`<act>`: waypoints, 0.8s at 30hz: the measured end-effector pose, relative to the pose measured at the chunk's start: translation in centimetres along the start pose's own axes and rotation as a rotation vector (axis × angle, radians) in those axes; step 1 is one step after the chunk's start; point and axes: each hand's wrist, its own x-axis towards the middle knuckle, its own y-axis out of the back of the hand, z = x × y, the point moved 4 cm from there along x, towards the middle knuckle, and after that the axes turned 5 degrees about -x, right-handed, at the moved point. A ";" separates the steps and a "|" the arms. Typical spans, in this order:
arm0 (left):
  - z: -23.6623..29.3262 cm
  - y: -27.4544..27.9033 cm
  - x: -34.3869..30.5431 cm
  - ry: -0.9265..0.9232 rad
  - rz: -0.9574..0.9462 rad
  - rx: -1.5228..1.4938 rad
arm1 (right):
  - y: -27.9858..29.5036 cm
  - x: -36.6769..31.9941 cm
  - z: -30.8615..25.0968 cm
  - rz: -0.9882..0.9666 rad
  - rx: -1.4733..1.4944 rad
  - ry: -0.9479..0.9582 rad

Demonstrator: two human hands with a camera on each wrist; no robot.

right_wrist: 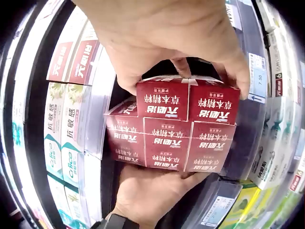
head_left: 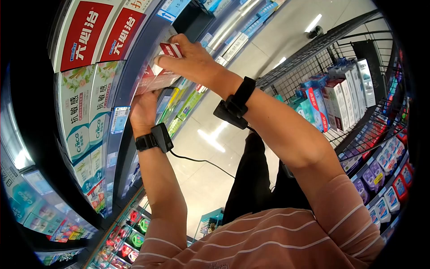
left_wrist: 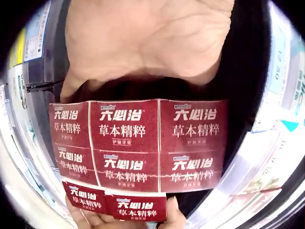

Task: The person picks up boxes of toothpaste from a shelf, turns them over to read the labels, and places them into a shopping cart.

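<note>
In the head view my right hand (head_left: 192, 60) reaches into the shelf. Thumb and fingers pinch two red toothpaste boxes (right_wrist: 188, 101) from both sides, end faces toward me. These two sit at the top of a block of red toothpaste boxes (right_wrist: 169, 143), stacked in two rows of three. My left hand (right_wrist: 152, 193) lies beneath the block, palm turned up, bearing it from below; its fingertips are hidden under the boxes. The left wrist view shows the printed ends of the lower boxes (left_wrist: 126, 124) close to the left palm.
White and green toothpaste boxes (head_left: 71, 107) stand on the shelf to the left, behind a clear front strip. Price tags (head_left: 119, 120) line the shelf edge. A wire shopping cart (head_left: 309, 58) with several boxes (head_left: 342, 98) is at my right. Bottles and packs (head_left: 385, 166) fill another shelf behind it.
</note>
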 end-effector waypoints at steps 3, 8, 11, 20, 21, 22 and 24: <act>0.5 -1.1 0.2 0.041 0.020 -0.044 | 0.5 -0.5 -1.1 0.039 -0.073 0.006; 1.9 -1.9 0.5 0.056 0.008 -0.085 | 0.3 -1.4 -2.8 0.113 -0.026 0.100; 2.0 -2.1 0.6 0.026 0.062 -0.059 | -0.3 -0.6 -2.8 0.113 -0.092 0.095; 2.1 -0.7 2.0 -0.037 0.069 -0.107 | -0.2 -0.3 -2.5 0.178 -0.070 0.127; 2.2 -0.7 2.0 -0.031 0.064 -0.094 | -0.2 -0.1 -2.2 0.174 -0.044 0.137; 2.4 -0.8 2.0 -0.024 0.058 -0.081 | -0.1 0.2 -1.9 0.171 -0.016 0.147; 2.9 -0.2 2.9 -0.015 -0.018 -0.041 | 0.0 0.9 -1.5 0.155 0.021 0.139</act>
